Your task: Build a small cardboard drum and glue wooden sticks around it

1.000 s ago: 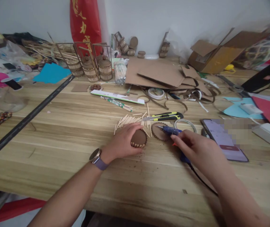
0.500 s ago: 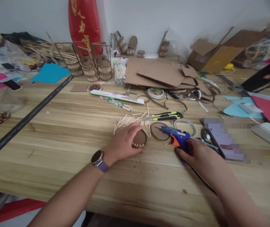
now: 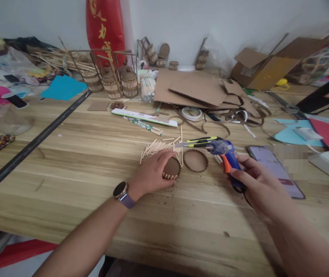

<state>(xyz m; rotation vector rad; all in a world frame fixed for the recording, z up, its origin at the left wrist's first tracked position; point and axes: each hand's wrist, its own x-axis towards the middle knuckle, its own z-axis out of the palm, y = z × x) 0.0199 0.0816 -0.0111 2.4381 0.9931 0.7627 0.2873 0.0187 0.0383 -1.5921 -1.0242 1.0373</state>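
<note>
Round brown cardboard disc with a ridged rim (image 3: 171, 167) held down, blue-and-orange glue gun (image 3: 233, 165) in hand

So the disc is on the pale wooden tabletop (image 3: 141, 223), just beside a pile of loose pale wooden sticks (image 3: 158, 147), with a row of short sticks (image 3: 168, 176) along its near edge. Left hand (image 3: 152, 171) is curled round it, thumb and fingers at the rim. Right hand (image 3: 264, 186) is wrapped round the gun's handle – can't tell if the trigger is being squeezed. A second brown disc with a ridged rim (image 3: 195, 161) lies between the first one and the gun

I'd call this the getting-the-gun-in-hand step. Next move calls for a steady disc and a nozzle kept off those left fingers

Compared with half a second back, the gun's nozzle was over the second disc and the right hand was at its back end – now it's pulled clear and properly gripped. Left hand's barely moved
</note>
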